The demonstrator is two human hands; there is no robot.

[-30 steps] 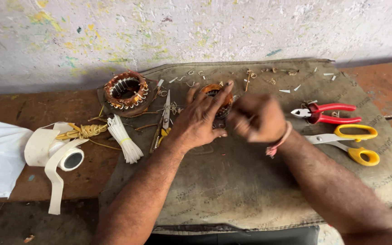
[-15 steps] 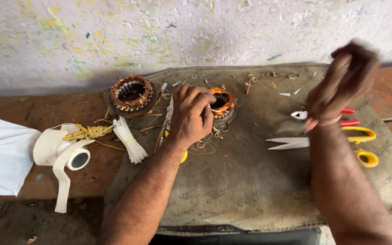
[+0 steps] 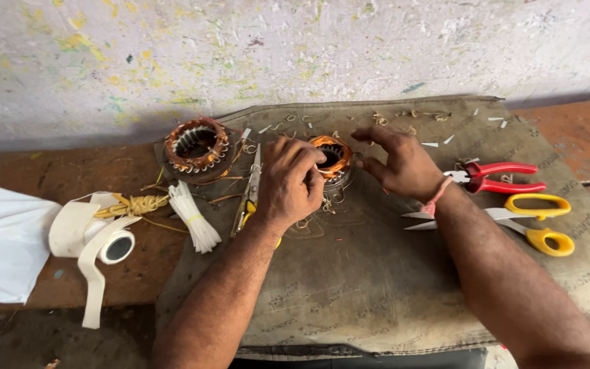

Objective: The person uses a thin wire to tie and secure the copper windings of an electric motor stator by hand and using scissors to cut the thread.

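Copper coil (image 3: 331, 158) sits mid-mat, far side. Left hand (image 3: 288, 183) pinches its near-left rim; right hand (image 3: 399, 164) open, fingers just beside it. Likely heavy, rigid core; windings fragile, so grip the outer ring.

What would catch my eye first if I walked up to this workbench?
Probably the two hands meeting at the middle of the grey mat: the left hand grips a small copper-wound coil while the right hand reaches in beside it. A second, larger coil sits to the left. The yellow-handled scissors and red-handled pliers lie at the right.
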